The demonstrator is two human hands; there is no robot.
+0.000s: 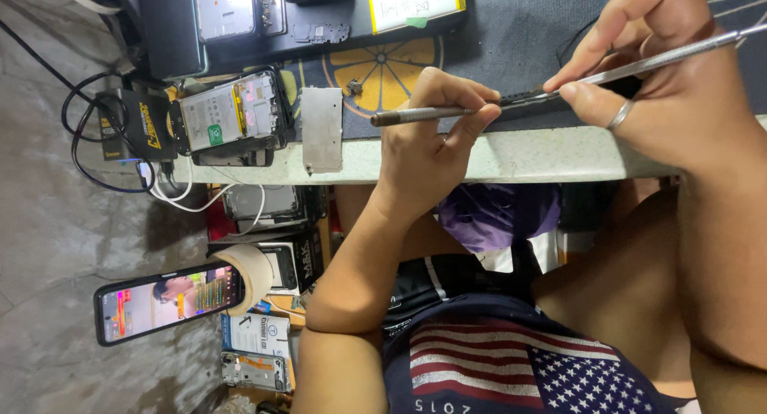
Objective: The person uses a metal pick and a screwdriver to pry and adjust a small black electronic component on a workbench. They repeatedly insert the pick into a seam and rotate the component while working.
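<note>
Both hands on thin metal tools at the table edge.

The metal rod (435, 113) is slim, stiff and light, likely slick where smooth; the left hand (427, 146) pinches it near the middle between thumb and fingers, which suits it: a hold on the shaft, close to the working end, gives control. The tweezers (663, 60) meet the rod tip to tip, gripped by the right hand (671, 86) between thumb and forefinger; springy, fine points, easily bent. Whatever sits between the two tips is too small to tell. Just beyond the rod's blunt end a flat metal plate (322, 129) lies on the table (551, 154), then an opened phone (232, 114) further out. Well away from the rod, a lit phone (168, 302) sits on the floor.
</note>
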